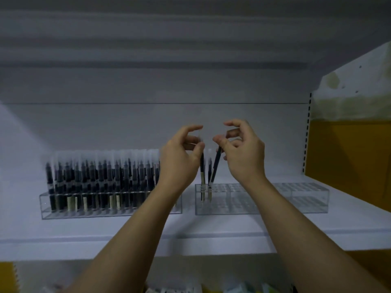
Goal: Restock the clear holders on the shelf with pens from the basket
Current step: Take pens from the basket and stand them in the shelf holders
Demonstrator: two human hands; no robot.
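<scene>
Fingers (220,142) of both hands on 2 pens, labels unreadable

Two holders sit side by side on the shelf (211,233), near its back. The left holder (63,210) is filled with upright pens (101,176). The right holder (296,199) has pens only at its left end: one upright (202,166), one tilted (214,168). The left hand (179,157) is above the gap between the holders, at the upright pen's top. The right hand (243,151) is at the tilted pen's top. Both forearms reach over the shelf's front edge.
</scene>
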